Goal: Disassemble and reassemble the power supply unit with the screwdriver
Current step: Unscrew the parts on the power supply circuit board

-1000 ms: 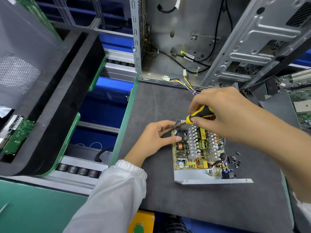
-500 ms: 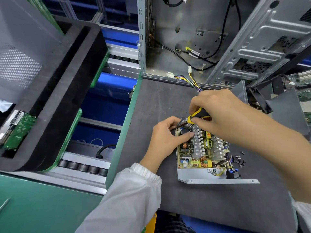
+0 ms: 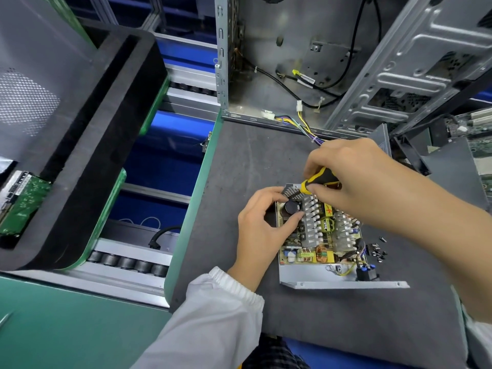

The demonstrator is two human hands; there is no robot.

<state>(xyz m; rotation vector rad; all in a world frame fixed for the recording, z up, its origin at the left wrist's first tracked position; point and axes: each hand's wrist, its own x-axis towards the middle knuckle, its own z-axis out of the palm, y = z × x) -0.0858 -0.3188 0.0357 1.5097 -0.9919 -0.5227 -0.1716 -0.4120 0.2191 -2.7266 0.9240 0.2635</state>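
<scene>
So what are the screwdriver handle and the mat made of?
Screwdriver handle: looks like moulded plastic or rubber, yellow and black with a slight sheen. Mat: dark grey, dull and faintly textured, probably foam or rubber, though the picture cannot settle which.

your left hand (image 3: pixel 262 225) curls at the unit's left edge, thumb on top; your right hand (image 3: pixel 348 174) wraps its grip around the screwdriver (image 3: pixel 318 181) handle.

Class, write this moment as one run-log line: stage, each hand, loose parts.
stage: power supply unit open | right hand: grips screwdriver | left hand: pinches black capacitor | loose screws: on mat
</scene>
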